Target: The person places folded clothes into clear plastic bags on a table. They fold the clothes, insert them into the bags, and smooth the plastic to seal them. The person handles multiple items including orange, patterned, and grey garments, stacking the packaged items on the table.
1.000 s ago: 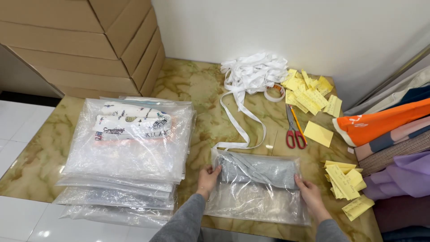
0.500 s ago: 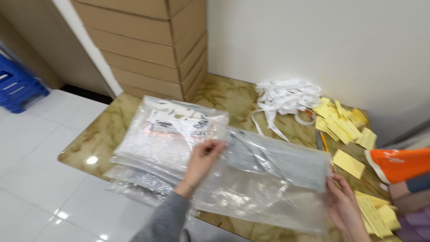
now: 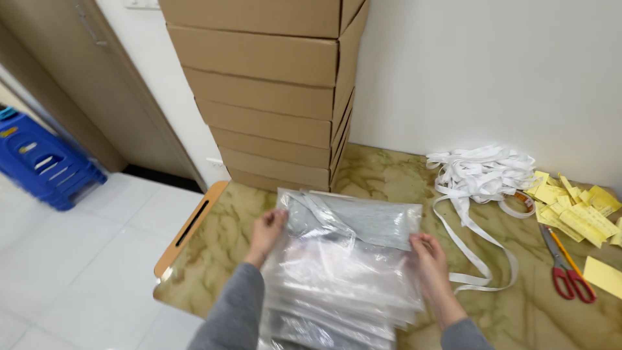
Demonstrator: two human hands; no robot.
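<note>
Where hands [image 3: 267, 228] meet: clear bag [image 3: 353, 223].

Clear bag [image 3: 353, 223] showed grey cloth inside; table [image 3: 382, 175] was marbled green-gold. Brown boxes [image 3: 272, 91], white ribbon [image 3: 483, 172], yellow slips [image 3: 576, 207], red-handled scissors [image 3: 570, 275], blue stool [image 3: 45, 162].
</note>
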